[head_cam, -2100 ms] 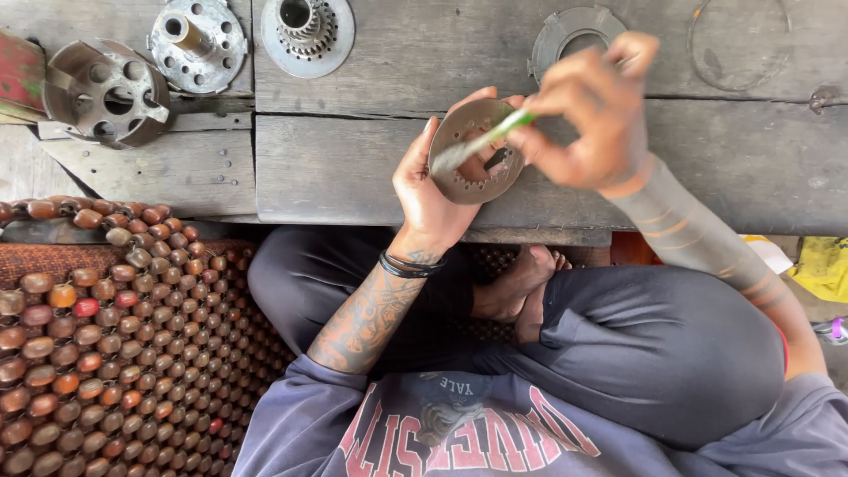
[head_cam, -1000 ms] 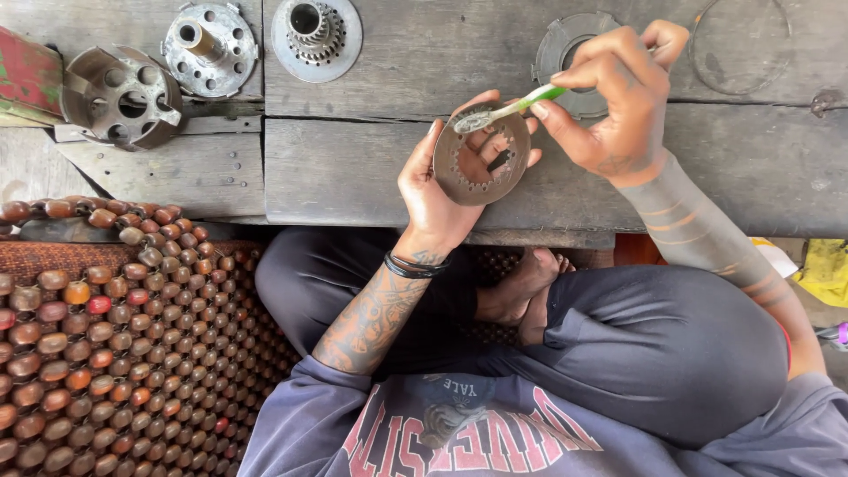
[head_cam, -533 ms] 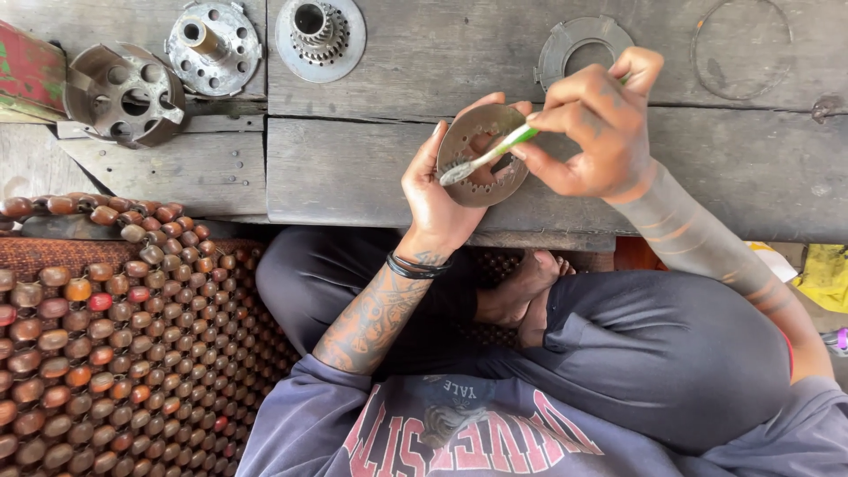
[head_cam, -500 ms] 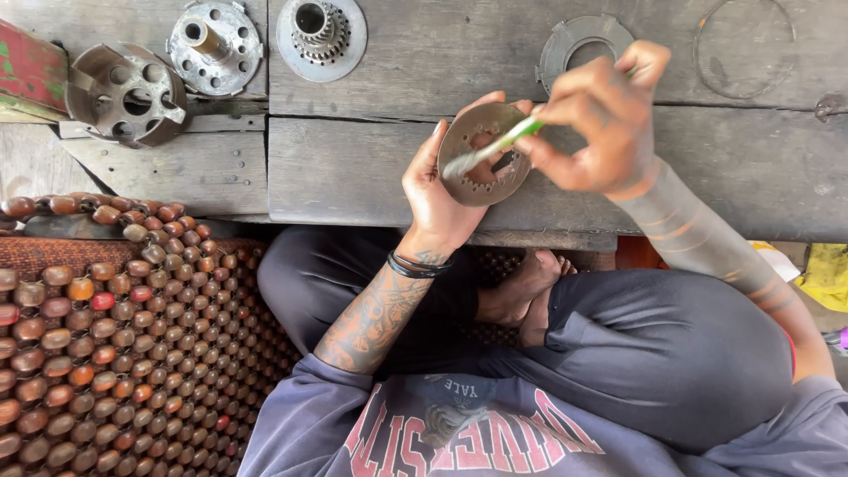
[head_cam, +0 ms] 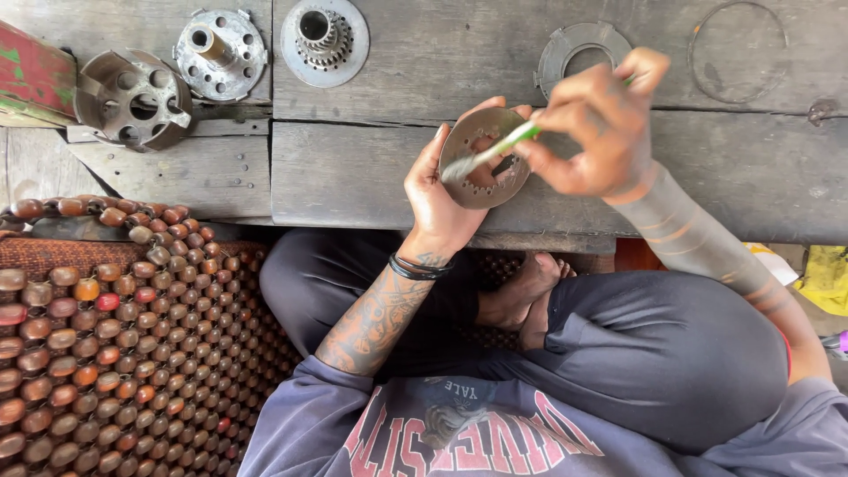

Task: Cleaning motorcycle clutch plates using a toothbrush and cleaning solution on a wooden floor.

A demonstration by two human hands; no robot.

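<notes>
A: Start with the big stuff. What lies beyond the fingers?

B: The grey wooden bench [head_cam: 371,168] runs past the fingertips on every side. Well beyond the left hand's fingers sit a drum-shaped clutch housing [head_cam: 132,95], a round hub plate with a shaft [head_cam: 219,53] and a splined gear disc [head_cam: 324,40]. Just past the right hand's knuckles lies a flat notched ring plate [head_cam: 579,49], with a thin wire ring [head_cam: 738,51] farther out. Below the left wrist, a beaded wooden seat mat [head_cam: 106,336].

A: And in the hands?

B: The left hand [head_cam: 437,190] cups a round perforated metal disc [head_cam: 484,159], fingers curled behind it and thumb hooked over the near edge, held upright above the bench edge. The right hand [head_cam: 592,132] is closed round the green handle of a toothbrush [head_cam: 495,148], pinched between thumb and fingertips (it is blurred, so I can't tell exactly which fingers). The bristle end rests on the disc's face, toward the left thumb.

A: What might go wrong?

B: My guess: the disc is only cradled, not clamped, so a hard push from the brush could lever it off the fingertips onto the bench or lap. Bristles may also catch in a hole and flick grit toward the face.
</notes>
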